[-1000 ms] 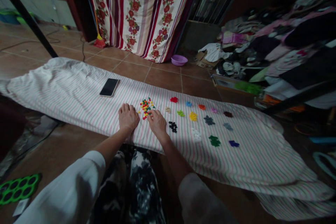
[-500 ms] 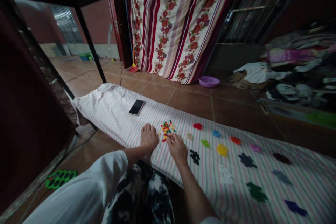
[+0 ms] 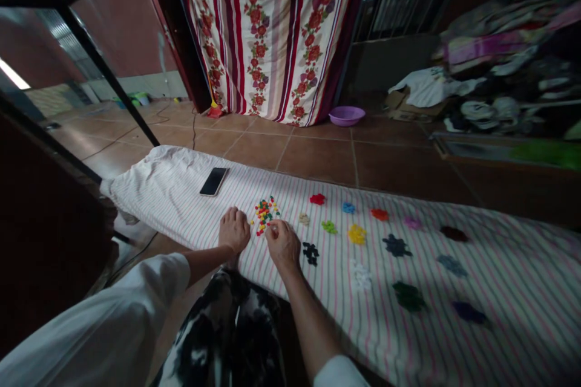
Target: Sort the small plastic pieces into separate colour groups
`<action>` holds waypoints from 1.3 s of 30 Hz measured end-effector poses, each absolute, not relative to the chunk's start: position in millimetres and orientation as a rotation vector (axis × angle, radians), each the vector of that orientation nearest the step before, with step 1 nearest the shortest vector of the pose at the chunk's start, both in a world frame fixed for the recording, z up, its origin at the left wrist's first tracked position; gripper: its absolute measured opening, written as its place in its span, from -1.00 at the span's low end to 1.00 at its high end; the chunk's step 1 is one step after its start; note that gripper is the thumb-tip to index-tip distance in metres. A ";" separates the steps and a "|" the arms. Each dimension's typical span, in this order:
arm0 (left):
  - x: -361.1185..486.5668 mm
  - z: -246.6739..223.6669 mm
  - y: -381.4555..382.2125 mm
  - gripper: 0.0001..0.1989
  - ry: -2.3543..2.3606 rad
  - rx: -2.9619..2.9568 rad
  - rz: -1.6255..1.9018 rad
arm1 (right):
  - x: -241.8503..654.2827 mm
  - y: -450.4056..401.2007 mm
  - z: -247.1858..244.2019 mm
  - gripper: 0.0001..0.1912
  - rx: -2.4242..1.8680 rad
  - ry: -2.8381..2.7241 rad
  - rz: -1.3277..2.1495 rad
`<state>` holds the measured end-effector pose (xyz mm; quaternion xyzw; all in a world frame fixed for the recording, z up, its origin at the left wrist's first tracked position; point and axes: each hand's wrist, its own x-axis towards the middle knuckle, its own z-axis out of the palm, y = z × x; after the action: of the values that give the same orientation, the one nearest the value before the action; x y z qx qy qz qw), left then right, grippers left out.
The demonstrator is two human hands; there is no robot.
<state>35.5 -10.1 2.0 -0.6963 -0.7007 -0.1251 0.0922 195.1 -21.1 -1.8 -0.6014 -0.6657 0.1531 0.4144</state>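
My left hand (image 3: 235,230) rests flat on the striped cloth (image 3: 181,217), fingers stretched out, holding nothing. Just right of it lies a loose pile of small mixed pieces (image 3: 264,213) in red, yellow, green and orange. My right hand (image 3: 284,244) is at the pile's near right edge, thumb and forefinger pinched together. What sits between those fingertips, if anything, is too small to make out. Single-colour heaps lie right of that hand, the nearest being beige pieces (image 3: 304,218), black pieces (image 3: 311,253) and lime green pieces (image 3: 329,227).
More heaps spread rightward, among them red (image 3: 318,199), yellow (image 3: 356,234), white (image 3: 362,274) and dark green (image 3: 408,296). A phone (image 3: 213,182) lies left of the pile. Beyond the cloth, a purple basin (image 3: 347,116) stands on the tiled floor before a flowered curtain (image 3: 281,42).
The camera has shifted, so everything appears further left and higher. My right hand stays pinched at the pile's edge; my left hand still lies flat beside it.
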 end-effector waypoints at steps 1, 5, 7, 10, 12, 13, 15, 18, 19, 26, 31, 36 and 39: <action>35.2 1.8 -10.1 -0.75 -2.080 -2.069 -0.365 | 195.6 -21.3 -1.6 -0.83 -1.515 -1.670 0.396; 34.9 0.9 -10.1 -0.74 -2.080 -2.071 -0.354 | 196.6 -23.8 1.4 -0.82 -1.529 -1.632 0.430; 35.1 0.3 -10.4 -0.74 -2.070 -2.063 -0.353 | 196.9 -25.3 2.9 -0.81 -1.534 -1.596 0.445; 34.8 -1.2 -11.2 -0.74 -2.061 -2.042 -0.358 | 197.7 -27.1 4.5 -0.83 -1.545 -1.573 0.487; 33.9 -3.1 -11.5 -0.73 -2.029 -2.048 -0.364 | 198.4 -27.8 6.0 -0.84 -1.552 -1.589 0.507; 33.1 -4.5 -11.5 -0.73 -2.012 -2.049 -0.374 | 198.8 -28.1 7.1 -0.84 -1.557 -1.601 0.509; 31.5 -7.5 -11.0 -0.73 -1.995 -2.039 -0.388 | 199.5 -28.7 9.8 -0.84 -1.571 -1.619 0.500; 29.1 -11.1 -9.8 -0.74 -1.949 -2.050 -0.395 | 200.0 -29.8 13.8 -0.82 -1.594 -1.623 0.491; 28.6 -11.3 -9.5 -0.74 -1.939 -2.044 -0.393 | 200.0 -30.2 15.0 -0.80 -1.594 -1.624 0.492; 28.3 -1.8 -12.0 -0.72 -1.876 -2.079 -0.367 | 199.1 -32.0 17.0 -0.69 -1.594 -1.663 0.506; 25.4 2.0 -16.1 -0.68 -1.777 -2.171 -0.286 | 197.4 -31.7 11.3 -0.69 -1.602 -1.676 0.475; 26.8 6.9 -19.6 -0.68 -1.817 -2.153 -0.331 | 195.6 -26.8 12.0 -0.72 -1.641 -1.681 0.484; 27.4 9.2 -21.2 -0.68 -1.827 -2.159 -0.383 | 198.1 -17.3 17.6 -0.78 -1.668 -1.644 0.525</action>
<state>27.4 -21.2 9.2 -0.7487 -0.6336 -0.1327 0.1431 198.1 -17.3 17.6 -0.6478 -0.6385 0.2040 0.3621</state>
